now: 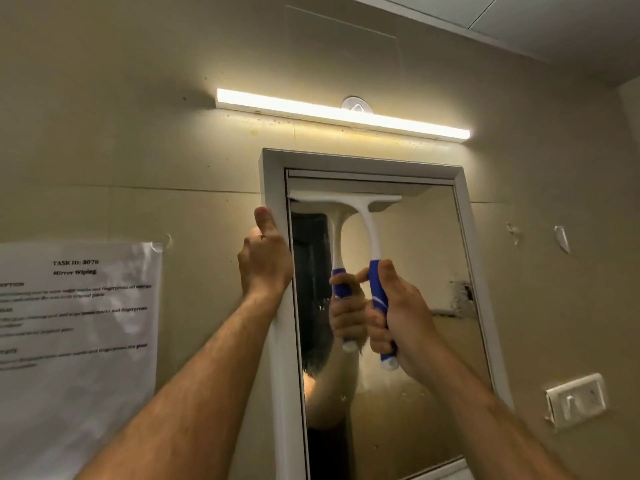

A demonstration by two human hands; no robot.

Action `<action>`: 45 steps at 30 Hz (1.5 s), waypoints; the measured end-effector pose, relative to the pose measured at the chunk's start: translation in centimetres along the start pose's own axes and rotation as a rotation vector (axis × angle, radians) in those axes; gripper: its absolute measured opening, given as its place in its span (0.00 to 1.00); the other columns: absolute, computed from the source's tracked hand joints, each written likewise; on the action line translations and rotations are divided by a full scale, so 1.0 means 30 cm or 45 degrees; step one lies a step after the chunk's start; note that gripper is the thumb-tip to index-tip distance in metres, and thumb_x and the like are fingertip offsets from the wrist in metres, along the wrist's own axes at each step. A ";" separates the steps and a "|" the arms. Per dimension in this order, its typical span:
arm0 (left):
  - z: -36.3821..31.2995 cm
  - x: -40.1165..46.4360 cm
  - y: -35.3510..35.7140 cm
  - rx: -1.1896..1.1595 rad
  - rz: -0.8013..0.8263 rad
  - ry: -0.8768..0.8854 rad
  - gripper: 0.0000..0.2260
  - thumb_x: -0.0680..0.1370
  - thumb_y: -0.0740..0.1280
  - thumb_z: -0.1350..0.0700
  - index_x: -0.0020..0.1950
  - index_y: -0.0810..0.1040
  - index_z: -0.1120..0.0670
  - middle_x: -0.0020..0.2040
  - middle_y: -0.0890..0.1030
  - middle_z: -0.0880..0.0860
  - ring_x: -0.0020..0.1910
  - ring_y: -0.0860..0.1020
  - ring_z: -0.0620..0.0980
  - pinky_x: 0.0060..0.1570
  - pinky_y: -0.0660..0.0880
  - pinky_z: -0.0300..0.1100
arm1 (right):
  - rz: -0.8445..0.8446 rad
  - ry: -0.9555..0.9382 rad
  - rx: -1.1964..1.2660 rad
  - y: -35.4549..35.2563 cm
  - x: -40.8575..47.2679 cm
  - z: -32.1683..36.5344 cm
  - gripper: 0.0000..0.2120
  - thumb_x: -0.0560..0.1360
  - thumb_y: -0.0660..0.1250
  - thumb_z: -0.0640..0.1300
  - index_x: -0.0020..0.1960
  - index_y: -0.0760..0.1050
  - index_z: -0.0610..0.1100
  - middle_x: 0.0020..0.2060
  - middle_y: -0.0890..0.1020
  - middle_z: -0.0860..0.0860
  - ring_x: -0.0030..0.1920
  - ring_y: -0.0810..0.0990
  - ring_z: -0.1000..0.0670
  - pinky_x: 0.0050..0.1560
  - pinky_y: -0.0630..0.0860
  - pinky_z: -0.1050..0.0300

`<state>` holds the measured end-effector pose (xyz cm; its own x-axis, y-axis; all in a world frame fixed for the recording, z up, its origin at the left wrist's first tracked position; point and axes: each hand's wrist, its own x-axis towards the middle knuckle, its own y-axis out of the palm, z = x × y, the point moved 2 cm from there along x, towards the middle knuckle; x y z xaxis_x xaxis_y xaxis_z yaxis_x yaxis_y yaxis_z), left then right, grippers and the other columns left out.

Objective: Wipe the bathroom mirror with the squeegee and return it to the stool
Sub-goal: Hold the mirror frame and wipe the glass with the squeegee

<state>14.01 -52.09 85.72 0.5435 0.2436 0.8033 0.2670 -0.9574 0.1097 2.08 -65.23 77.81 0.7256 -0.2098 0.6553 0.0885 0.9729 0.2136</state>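
Head view, looking up at a beige bathroom wall [138, 150]. At its centre hangs the mirror [408, 271], a tall glass pane in a white frame [273, 188], and every place below is given relative to it. Above the mirror, a long lit light bar [343, 114] runs across the wall, slanting down to the right. Left of the mirror, a printed paper sheet [76, 341] headed "Mirror Wiping" is stuck to the wall. Right of the mirror, low down, sits a white wall switch [576, 400].

Both bare forearms reach up toward the mirror. The left hand [265, 258] grips the mirror's left frame edge, fingers curled round it and thumb pointing up. The right hand [398, 313] is clenched round the blue handle of the squeegee [367, 230], in front of the mirror's middle. The squeegee stands upright, its white blade lying level against the glass at the mirror's top left, just under the upper frame. Its reflection shows in the glass, beside it.
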 end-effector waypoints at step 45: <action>0.226 -0.309 -0.061 -0.065 0.117 -0.354 0.28 0.75 0.41 0.28 0.37 0.70 0.46 0.34 0.73 0.50 0.31 0.70 0.46 0.30 0.62 0.40 | -0.197 0.134 -0.164 -0.122 -0.294 -0.368 0.18 0.82 0.50 0.53 0.43 0.73 0.46 0.24 0.69 0.51 0.22 0.61 0.52 0.21 0.61 0.62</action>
<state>13.87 -51.55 74.11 0.7624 0.1819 0.6210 0.1702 -0.9823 0.0788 2.88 -65.88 63.25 0.7630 -0.3531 0.5414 0.2861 0.9356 0.2069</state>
